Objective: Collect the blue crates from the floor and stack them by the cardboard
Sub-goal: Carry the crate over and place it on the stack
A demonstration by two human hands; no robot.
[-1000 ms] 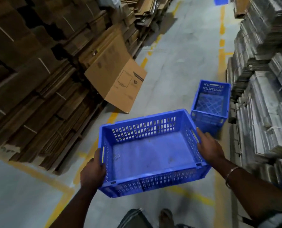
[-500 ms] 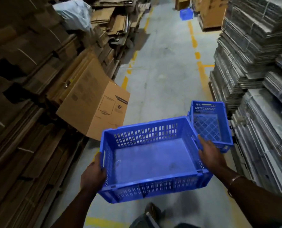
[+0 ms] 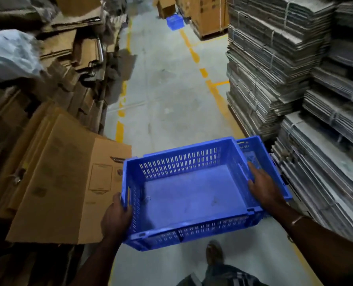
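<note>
Both my hands, left (image 3: pixel 116 216) and right (image 3: pixel 263 185), grip blue crate (image 3: pixel 190 193) by short ends, carried mid-aisle. Since a second ago walked forward; second crate (image 3: pixel 252 150) on floor now directly behind carried one, right side by grey stacks (image 3: pixel 295 79). Judgement: nest next.

My left hand (image 3: pixel 115 217) fingertips hidden behind crate (image 3: pixel 192 190) wall. Second crate (image 3: pixel 254 149) mostly hidden behind held one and my right hand (image 3: pixel 264 186); only far corner shows. Far crate (image 3: pixel 174 21) too small for detail. My forearms, leg cut off by bottom edge. Print on cardboard sheet (image 3: pixel 68 182) blurred, unreadable. Bundle stacks (image 3: pixel 295 69) cut off at right edge.
</note>
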